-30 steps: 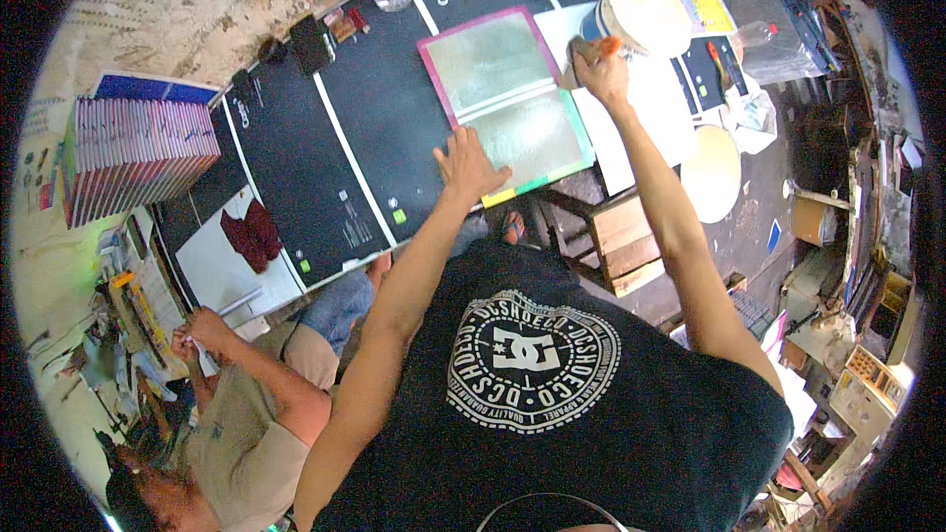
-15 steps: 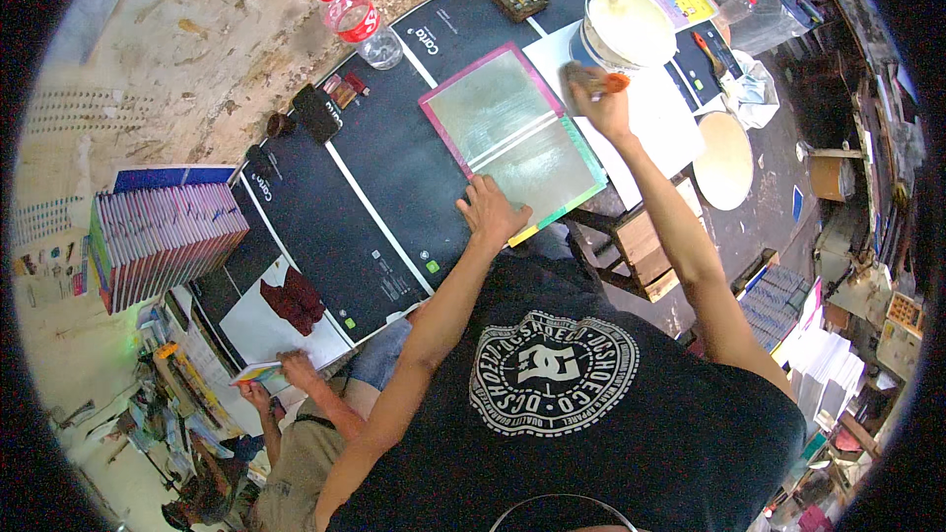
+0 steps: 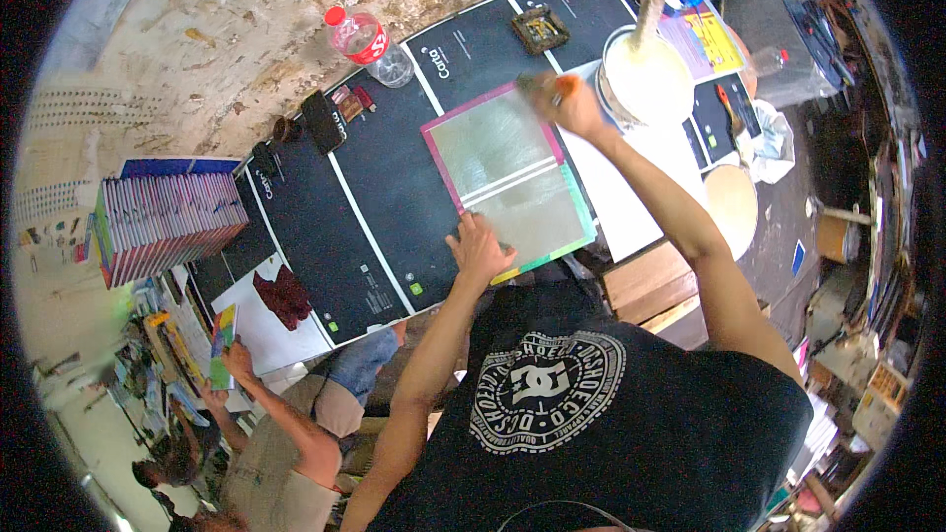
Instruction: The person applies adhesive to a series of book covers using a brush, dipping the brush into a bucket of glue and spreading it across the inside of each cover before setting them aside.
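On the table in front of me lies a sheet with a pink and green border (image 3: pixel 445 160), carrying two wet-looking grey panels (image 3: pixel 488 150) parted by pale strips. My left hand (image 3: pixel 480 248) rests with spread fingers on the sheet's near left edge. At the sheet's far right corner, my right hand (image 3: pixel 576 108) is closed around an orange-handled brush (image 3: pixel 565 86); motion smears its head. Just right of that hand stands a white bucket (image 3: pixel 604 89) of creamy white paste (image 3: pixel 655 79), with a wooden stick (image 3: pixel 654 0) upright in it.
A plastic bottle (image 3: pixel 367 47) stands by the wall, and a small dark tray (image 3: pixel 539 30) lies beyond the sheet. A second brush (image 3: pixel 730 110) lies right of the bucket. Stacked books (image 3: pixel 172 222) stand far left. Nearby, another person's hands (image 3: pixel 235 363) hold a colourful booklet (image 3: pixel 225 340).
My right hand has moved left with the brush, from beside the bucket to the sheet's far corner. The left hand stays on the edge. The other person's booklet has been turned upright.
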`<state>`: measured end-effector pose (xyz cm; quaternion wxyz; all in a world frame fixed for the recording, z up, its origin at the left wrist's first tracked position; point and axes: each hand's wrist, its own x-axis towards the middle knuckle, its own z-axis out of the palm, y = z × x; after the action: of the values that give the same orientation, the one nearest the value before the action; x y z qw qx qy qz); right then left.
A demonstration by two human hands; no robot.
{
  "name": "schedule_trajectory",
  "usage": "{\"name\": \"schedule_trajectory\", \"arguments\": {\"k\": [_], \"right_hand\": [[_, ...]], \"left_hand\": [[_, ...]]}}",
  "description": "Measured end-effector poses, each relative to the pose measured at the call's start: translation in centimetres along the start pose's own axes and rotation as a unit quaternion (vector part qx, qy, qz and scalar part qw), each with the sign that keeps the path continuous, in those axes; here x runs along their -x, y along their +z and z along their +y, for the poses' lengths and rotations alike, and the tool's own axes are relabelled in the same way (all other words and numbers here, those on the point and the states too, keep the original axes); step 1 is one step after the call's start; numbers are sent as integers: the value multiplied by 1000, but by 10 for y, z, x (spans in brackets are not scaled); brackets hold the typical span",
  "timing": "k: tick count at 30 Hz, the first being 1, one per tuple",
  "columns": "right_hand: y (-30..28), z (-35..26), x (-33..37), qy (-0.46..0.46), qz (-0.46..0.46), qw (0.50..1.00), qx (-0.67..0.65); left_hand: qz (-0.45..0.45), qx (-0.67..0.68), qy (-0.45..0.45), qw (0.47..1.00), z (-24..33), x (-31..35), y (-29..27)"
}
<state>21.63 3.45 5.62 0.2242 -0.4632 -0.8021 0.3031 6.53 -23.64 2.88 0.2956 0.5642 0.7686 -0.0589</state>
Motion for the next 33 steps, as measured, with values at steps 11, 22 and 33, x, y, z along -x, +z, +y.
{"name": "schedule_trajectory", "arguments": {"k": [11, 22, 33], "right_hand": [[6, 15, -92, -209, -71, 966, 131], [66, -75, -137, -367, -270, 877, 154], [80, -123, -140, -470, -221, 845, 130]], "left_hand": [[-15, 55, -76, 995, 14, 0, -4], [47, 94, -66, 992, 11, 7, 2], [39, 94, -51, 994, -11, -2, 9]]}}
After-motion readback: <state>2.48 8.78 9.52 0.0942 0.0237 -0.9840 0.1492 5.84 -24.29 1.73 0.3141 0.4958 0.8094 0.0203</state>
